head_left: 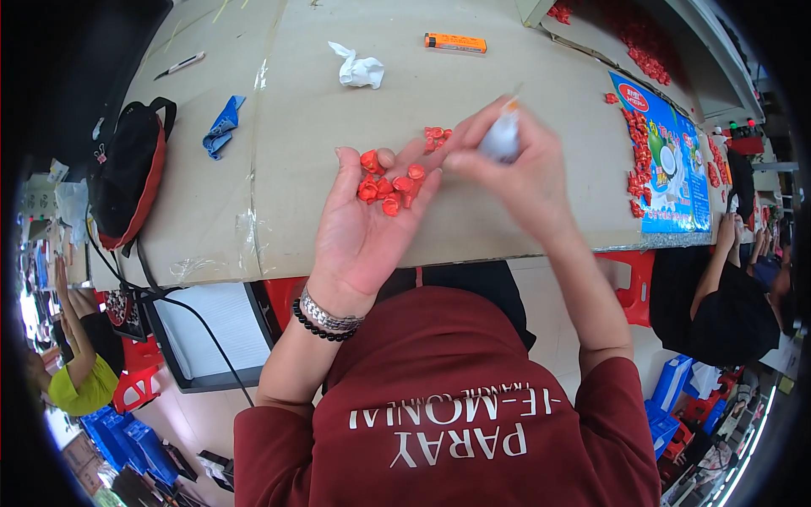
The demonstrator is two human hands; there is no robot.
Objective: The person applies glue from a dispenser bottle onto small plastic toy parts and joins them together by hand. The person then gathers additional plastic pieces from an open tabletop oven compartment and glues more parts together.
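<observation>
My left hand (359, 232) is held palm up above the table, fingers slightly curled, cupping several small red crumpled-looking pieces (390, 188). Just right of it, my right hand (536, 173) is wrapped round a small white squeeze bottle (500, 142) with an orange part near its thin tip. Motion blurs that bottle and the fingers about it. Its tip points away from me, and the fingers come close to the left fingertips. A further little cluster of red pieces (436, 138) shows just beyond the left fingers.
On the table (296, 135) lie an orange box-cutter blade case (455, 43), a crumpled white tissue (361, 69), a blue scrap (223, 128), a slim knife (181, 66) and a black-and-red bag (128, 177). Red pieces line a blue printed sheet (676, 173) at right. Other people sit either side.
</observation>
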